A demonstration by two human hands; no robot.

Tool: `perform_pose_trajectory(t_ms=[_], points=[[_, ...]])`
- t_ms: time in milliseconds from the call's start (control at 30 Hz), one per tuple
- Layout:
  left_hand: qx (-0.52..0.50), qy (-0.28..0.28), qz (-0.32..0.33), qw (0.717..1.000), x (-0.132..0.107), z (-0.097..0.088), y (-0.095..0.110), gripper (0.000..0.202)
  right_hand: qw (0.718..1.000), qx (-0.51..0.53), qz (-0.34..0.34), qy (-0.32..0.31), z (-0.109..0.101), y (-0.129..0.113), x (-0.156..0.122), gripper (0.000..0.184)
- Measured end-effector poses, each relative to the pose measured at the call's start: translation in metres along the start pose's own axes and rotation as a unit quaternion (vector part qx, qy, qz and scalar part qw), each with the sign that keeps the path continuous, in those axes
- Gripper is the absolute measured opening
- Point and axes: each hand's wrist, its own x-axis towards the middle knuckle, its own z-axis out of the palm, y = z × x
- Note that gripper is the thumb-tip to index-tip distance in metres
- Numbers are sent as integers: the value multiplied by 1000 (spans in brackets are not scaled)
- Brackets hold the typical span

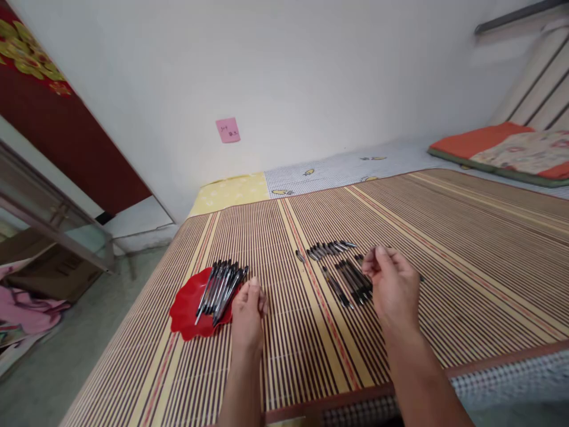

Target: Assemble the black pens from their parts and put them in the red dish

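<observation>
My left hand (249, 302) is closed, thumb against curled fingers, at the right edge of a red scalloped plate (183, 308). Whatever it may hold is hidden. A bundle of clear-barrelled pens (221, 290) with black caps lies across that plate, overlapping its rim. Over to the right, my right hand (393, 281) is closed in a pinch above the mat, and what is between its fingers cannot be made out. Beside and partly under it lies a group of dark pens (353, 283). Behind them is a row of black pen caps or short pen parts (329, 249).
A striped bamboo mat (284, 338) covers the bed. Patterned bedding (329, 175) runs along the wall, with a folded orange and floral quilt (502, 151) at back right. A pink note (228, 130) is on the wall. Boxes and pink cloth (33, 308) sit left of the bed.
</observation>
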Motion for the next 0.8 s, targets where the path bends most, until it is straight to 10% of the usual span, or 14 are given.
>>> perform_pose_trajectory(t_ms=[133, 233, 367, 800], points=[[-103, 0, -60, 993, 2, 3, -2, 50, 955, -258, 21, -146, -11, 1, 5, 22], [-150, 10, -107, 983, 4, 2, -2, 52, 819, -496, 8, -290, -14, 6, 4, 17], [-167, 32, -122, 978, 6, 0, -5, 50, 681, -656, 16, -324, -10, 14, -4, 16], [-156, 26, -135, 978, 4, 4, -15, 45, 639, -682, 40, -354, -1, 18, -12, 8]])
